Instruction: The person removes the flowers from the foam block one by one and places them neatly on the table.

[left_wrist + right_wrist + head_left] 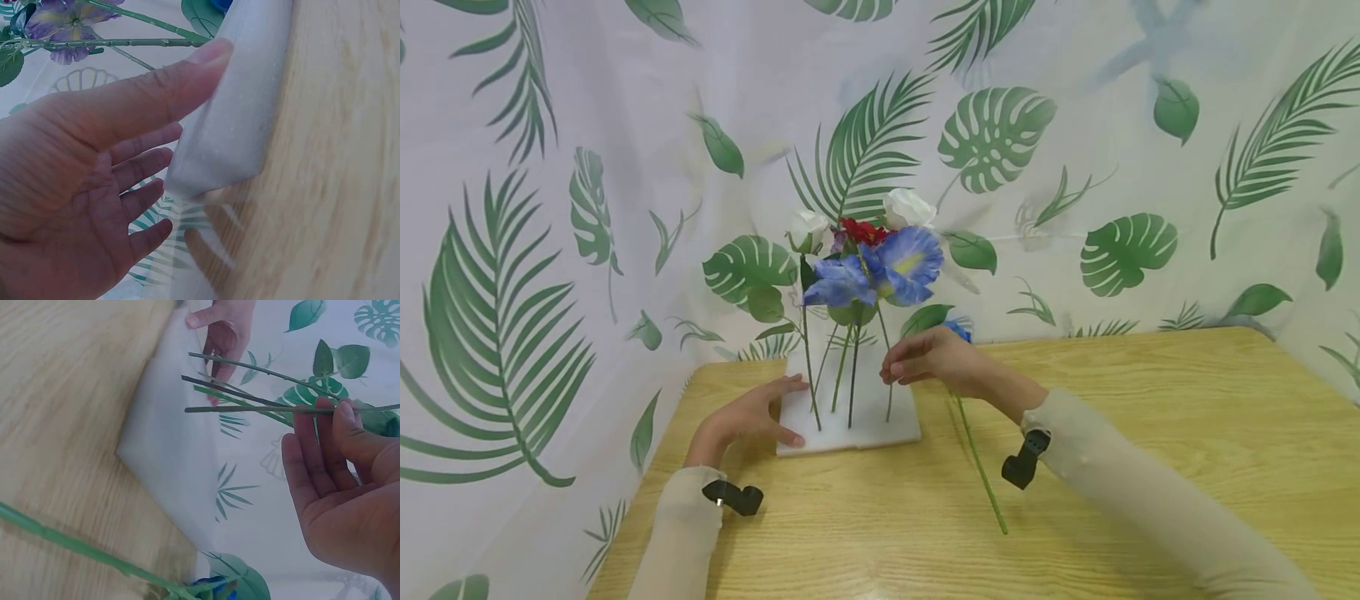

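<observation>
A white foam block (850, 437) holds several upright artificial flowers, with white roses (910, 208), a red flower (862, 232) and blue flowers (912, 265) clustered at the top. My left hand (748, 421) steadies the block's left side, thumb on its near edge and fingers spread along it; the left wrist view shows this thumb (187, 81) lying on the white edge. With thumb and fingertips my right hand (943, 358) pinches a flower stem (250, 409) on the block's right side. That stem reaches up towards the blue flowers, and its lower end meets the foam.
Right of the block, another flower with a long green stem (981, 467) lies on the wooden table (1112, 483); its blue bloom (958, 328) is partly behind my right hand. A leaf-patterned white curtain (1052, 58) hangs behind and at the left.
</observation>
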Demonstrator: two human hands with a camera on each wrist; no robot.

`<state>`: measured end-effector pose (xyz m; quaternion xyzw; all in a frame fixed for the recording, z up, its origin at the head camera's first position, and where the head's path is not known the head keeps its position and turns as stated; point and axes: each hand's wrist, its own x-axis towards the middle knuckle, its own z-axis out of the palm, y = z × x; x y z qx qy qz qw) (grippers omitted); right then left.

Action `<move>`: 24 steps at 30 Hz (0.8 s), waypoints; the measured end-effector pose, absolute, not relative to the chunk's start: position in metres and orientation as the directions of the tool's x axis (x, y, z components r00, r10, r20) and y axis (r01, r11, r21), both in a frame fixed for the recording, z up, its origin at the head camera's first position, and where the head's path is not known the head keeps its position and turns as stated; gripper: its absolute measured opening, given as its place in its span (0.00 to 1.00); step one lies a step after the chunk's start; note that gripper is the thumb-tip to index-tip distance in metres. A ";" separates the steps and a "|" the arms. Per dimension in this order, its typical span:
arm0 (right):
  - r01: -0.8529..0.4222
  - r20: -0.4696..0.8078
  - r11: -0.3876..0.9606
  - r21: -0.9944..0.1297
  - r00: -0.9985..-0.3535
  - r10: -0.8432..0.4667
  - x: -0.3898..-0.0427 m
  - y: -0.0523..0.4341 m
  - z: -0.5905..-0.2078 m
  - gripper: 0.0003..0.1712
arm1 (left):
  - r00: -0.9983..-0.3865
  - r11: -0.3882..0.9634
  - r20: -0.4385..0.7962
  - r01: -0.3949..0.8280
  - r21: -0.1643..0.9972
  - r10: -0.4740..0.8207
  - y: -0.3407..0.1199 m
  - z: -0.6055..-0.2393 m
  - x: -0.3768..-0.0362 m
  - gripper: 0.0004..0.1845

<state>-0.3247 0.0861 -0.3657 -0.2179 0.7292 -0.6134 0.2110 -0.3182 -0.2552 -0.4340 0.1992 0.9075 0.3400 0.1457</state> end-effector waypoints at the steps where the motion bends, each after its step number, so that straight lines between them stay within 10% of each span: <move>1: -0.059 -0.038 0.149 -0.987 -0.815 -0.578 -0.325 0.088 -0.364 0.11 | -0.878 0.689 -0.130 0.261 0.676 0.460 -0.255 -0.434 -0.318 0.50; 24: -0.175 0.054 0.167 -0.970 -0.831 -0.554 -0.321 0.170 -0.350 0.12 | -0.858 0.665 -0.121 0.290 0.688 0.500 -0.260 -0.436 -0.320 0.51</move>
